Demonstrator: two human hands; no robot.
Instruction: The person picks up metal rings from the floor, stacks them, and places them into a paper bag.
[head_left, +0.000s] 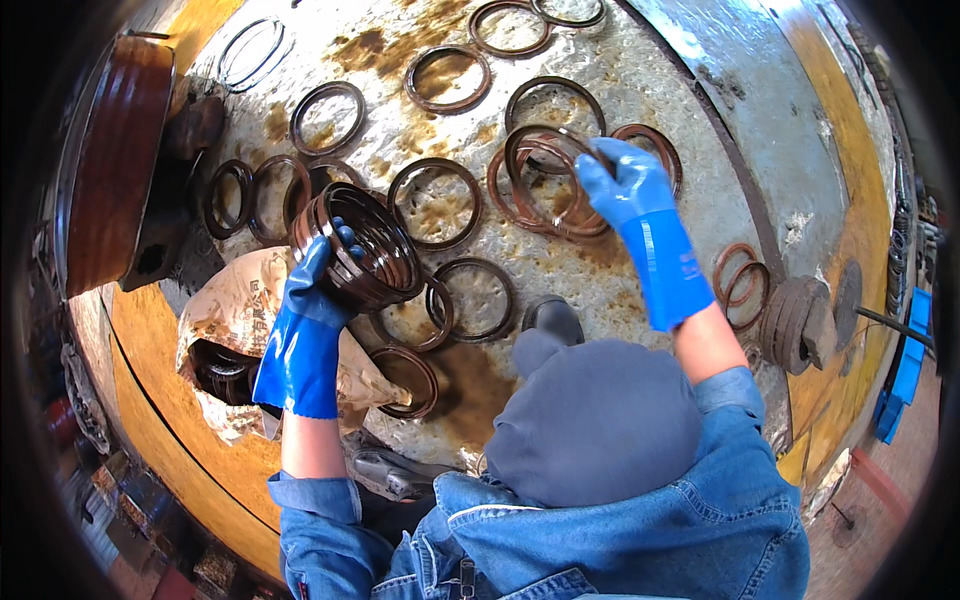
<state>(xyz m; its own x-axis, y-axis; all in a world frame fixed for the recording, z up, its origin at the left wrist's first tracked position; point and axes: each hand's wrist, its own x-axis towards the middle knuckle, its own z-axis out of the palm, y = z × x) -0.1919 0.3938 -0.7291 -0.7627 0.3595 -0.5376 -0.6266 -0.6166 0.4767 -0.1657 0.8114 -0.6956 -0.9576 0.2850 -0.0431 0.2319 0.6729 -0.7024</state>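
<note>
My left hand, in a blue rubber glove, grips a stack of oily dark-brown rings. Its fingertips reach inside the stack, which is tilted above the floor. My right hand, gloved the same way, pinches the right edge of a single thin brown ring. That ring is held tilted over several rings lying beneath it. More rings are scattered about, among them one between my hands and another nearer to me. The exact grip of my right fingertips is partly hidden.
A crumpled, stained sack by my left forearm has dark rings inside. A large rusty-brown cylinder stands at the left. Thick round discs sit at the right, near a blue object. Oil stains mark the pale floor.
</note>
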